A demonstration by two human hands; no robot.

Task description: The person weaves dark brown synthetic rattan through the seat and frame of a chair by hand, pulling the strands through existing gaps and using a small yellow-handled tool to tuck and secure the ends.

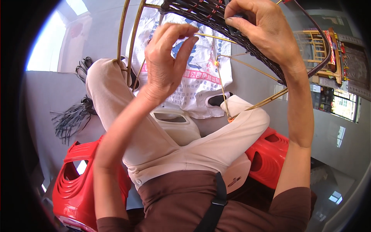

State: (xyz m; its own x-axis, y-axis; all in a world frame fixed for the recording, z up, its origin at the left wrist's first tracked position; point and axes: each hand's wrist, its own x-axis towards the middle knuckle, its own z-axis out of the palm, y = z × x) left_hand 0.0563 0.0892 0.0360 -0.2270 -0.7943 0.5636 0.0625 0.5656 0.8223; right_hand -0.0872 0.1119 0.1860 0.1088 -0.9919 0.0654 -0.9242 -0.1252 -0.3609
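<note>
A dark brown woven panel [216, 19] on a gold-coloured metal frame stands in front of me, tilted, its top cut off by the view. My right hand [264, 29] is closed at the panel's upper edge, thumb and fingers pinching a dark strip [241, 16]. Left of the panel I hold up my left hand [166, 54], its thumb and fingertips drawn together in a pinch. What lies between those fingertips, if anything, is too small to make out. A thin gold rod [216, 37] runs from near them to the panel. Orange ties [231, 120] mark a lower joint of the frame.
A printed white sack [185, 87] lies on the floor under the frame. Red plastic stools [77, 189] flank me, and a pale stool [174, 125] stands between my legs. Bundles of dark strips [77, 120] lie at left. A wooden chair [315, 54] is at far right.
</note>
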